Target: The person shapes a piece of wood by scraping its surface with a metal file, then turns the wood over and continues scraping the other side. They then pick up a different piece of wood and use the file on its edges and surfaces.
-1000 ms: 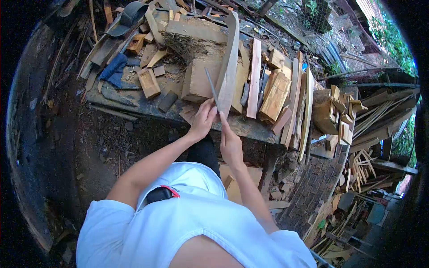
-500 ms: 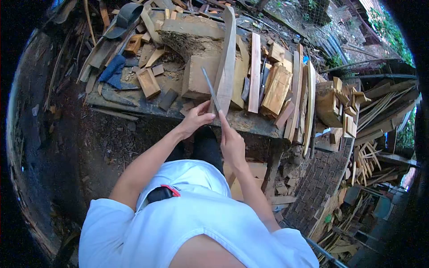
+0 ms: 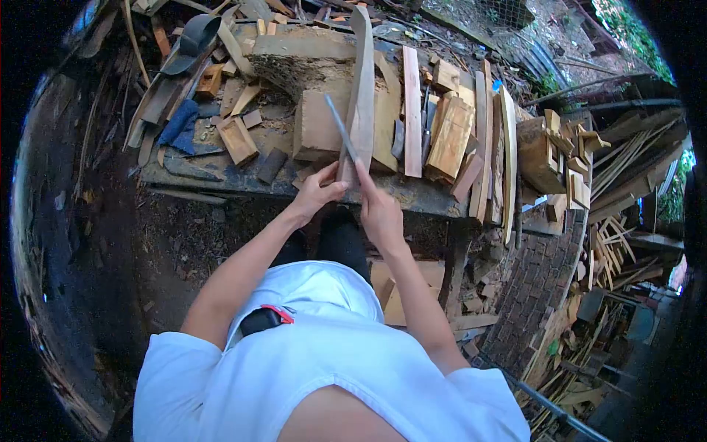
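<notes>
A long curved wooden piece (image 3: 361,96) stands out away from me over the bench, its broad face showing. My left hand (image 3: 317,193) is closed around its near end, at the bench's front edge. In my right hand (image 3: 381,217) is a slim grey metal tool (image 3: 338,124), long and straight like a file. It lies slantwise across the near part of the wooden piece, pointing up and left. The right index finger stretches along the tool, and its handle is hidden in the palm. Behind the wooden piece sits a pale wood block (image 3: 313,125).
The workbench (image 3: 243,184) carries offcuts, a blue cloth (image 3: 179,125) and a dark curved strap-like piece (image 3: 195,44) at left. To the right lie a reddish strip (image 3: 412,110), a chunky block (image 3: 451,136) and a pale curved slat (image 3: 509,162). Scrap wood is heaped beyond.
The wooden piece has tilted or turned slightly, showing more of its edge near my left hand. The tool has shifted a little left with my right hand. Both hands keep their grip.
</notes>
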`<state>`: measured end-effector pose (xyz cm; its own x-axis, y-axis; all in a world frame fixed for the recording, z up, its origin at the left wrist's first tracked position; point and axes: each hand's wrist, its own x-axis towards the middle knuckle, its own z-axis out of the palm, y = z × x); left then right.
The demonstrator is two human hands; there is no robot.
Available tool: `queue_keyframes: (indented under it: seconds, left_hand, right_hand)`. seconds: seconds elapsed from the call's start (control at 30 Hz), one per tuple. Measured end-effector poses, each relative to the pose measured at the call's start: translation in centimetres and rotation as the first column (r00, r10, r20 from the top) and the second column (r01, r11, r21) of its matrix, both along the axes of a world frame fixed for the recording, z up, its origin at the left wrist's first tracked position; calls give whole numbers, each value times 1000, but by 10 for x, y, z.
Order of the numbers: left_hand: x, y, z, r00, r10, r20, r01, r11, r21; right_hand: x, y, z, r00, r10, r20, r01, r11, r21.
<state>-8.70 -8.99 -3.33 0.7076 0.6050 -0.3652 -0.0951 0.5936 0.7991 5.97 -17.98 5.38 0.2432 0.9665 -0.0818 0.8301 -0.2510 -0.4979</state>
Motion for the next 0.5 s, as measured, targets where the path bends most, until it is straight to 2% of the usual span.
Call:
queue_keyframes:
  seconds: [0.07, 0.17, 0.23, 0.3, 0.37, 0.43, 0.5]
  left_hand:
    - [0, 3, -6, 1000, -21, 9, 21, 999, 24]
    - [0, 2, 4, 1000, 0, -1, 0, 1000, 2]
    - [1, 2, 5, 1000, 13, -18, -13, 1000, 12]
    - [0, 0, 2, 999, 29, -38, -29, 1000, 4]
    - [0, 1, -1, 1000, 3, -31, -1, 999, 52]
    - [3, -2, -5, 999, 39, -12, -38, 999, 39]
    - [4, 0, -6, 997, 75, 0, -75, 996, 40]
  right_hand:
    - [7, 25, -6, 1000, -20, 3, 20, 998, 62]
    - [5, 12, -4, 1000, -12, -17, 12, 1000, 27]
    - [-4, -17, 0, 998, 18, -55, -14, 998, 68]
    - [-10, -39, 8, 999, -11, -46, 6, 994, -110]
    - [-2, -26, 4, 1000, 18, -23, -19, 998, -65]
    - [11, 5, -7, 999, 4, -39, -1, 997, 76]
    - [17, 32, -2, 996, -37, -85, 41, 998, 46]
